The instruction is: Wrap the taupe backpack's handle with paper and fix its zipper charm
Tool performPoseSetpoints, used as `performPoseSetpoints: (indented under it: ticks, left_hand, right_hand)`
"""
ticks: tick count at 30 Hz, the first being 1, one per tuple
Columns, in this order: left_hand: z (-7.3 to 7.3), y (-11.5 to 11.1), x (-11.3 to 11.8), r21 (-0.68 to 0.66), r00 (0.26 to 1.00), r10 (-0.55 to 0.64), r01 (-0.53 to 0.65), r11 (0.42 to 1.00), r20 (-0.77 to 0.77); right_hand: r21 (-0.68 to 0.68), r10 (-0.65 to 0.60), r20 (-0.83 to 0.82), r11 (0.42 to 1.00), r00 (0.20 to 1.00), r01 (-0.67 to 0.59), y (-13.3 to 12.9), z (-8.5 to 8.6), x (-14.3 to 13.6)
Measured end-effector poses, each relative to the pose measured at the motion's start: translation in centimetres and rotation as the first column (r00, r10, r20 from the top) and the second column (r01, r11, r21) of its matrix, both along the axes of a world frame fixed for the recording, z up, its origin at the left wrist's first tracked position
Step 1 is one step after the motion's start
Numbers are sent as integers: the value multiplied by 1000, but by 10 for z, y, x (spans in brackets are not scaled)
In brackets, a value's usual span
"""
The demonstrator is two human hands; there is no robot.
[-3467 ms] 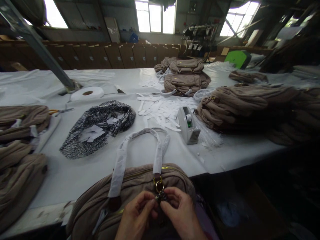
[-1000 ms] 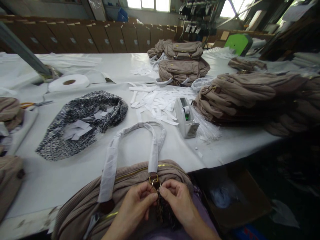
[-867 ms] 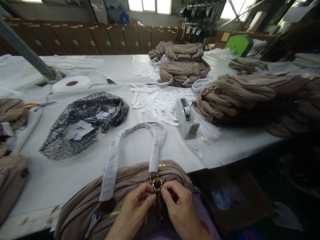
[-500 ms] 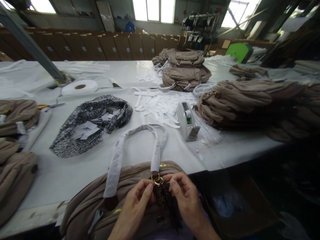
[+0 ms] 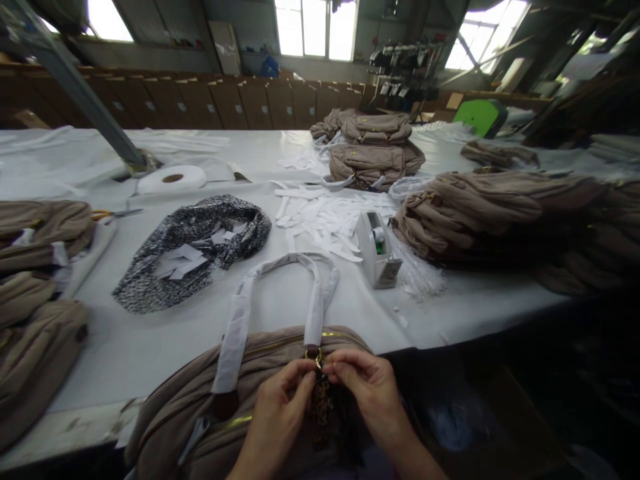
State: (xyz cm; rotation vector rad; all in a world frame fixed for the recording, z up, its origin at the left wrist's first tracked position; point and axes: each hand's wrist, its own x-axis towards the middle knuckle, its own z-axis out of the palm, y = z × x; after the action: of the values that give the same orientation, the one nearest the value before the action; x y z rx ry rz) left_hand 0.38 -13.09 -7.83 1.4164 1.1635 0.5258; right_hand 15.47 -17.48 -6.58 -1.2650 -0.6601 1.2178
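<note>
Both hands pinched 1 gold ring (image 5: 319,360) on the tan bag (image 5: 190,407) at table (image 5: 280,303) edge: left hand (image 5: 280,417), right hand (image 5: 373,393). 1 leopard tag (image 5: 321,410) hung below; 2 wrapped handles (image 5: 315,300).

A single head-worn camera looks forward and down across a white table (image 5: 280,307), from the near edge toward the far windows (image 5: 315,27). It sits close over the hands at the bottom of the frame, and the wide lens bends the table's edges.
</note>
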Motion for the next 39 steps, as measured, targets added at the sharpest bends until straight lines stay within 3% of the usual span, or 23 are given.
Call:
performPoseSetpoints:
  ticks: [4,9,13,15,18,20,23,26,32,35,39]
  left_hand:
    - [-2,2,2,72,997,-10,15,997,-75]
    - [1,3,5,5,998,-37,38,999,-59]
    - [-4,2,5,-11,999,-24,24,1000,-28]
    - [-8,1,4,26,999,-10,12,1000,-51]
    - [-12,-1,4,93,996,12,-4,996,-90]
    - [-11,-2,5,117,995,18,-6,993,-98]
    - [-10,-3,6,160,992,28,-9,987,-119]
    - [-10,-3,5,206,989,49,-20,978,-138]
    - [-9,4,4,246,986,86,-49,968,-143]
    - [-7,5,5,241,988,76,-41,970,-134]
    - [-6,4,4,271,995,26,2,963,-101]
  right_hand:
    - [-45,-27,-3,999,1000,27,5,-2,6]
    - [-36,-15,24,999,1000,15,4,8,13]
    - [-73,66,255,996,965,-49,0,13,17]
    - [-99,104,511,993,853,-62,0,12,18]
    - [-126,175,819,984,547,-126,4,10,17]
    - [-183,234,895,969,380,-165,8,10,15]
    - [-245,293,921,948,256,-202,12,12,11]
    - [-263,317,918,936,239,-232,14,15,9]
    - [-263,332,896,932,295,-248,13,17,7]
    - [-258,315,902,942,295,-216,14,14,3]
    - [-221,280,893,955,353,-197,14,10,-2]
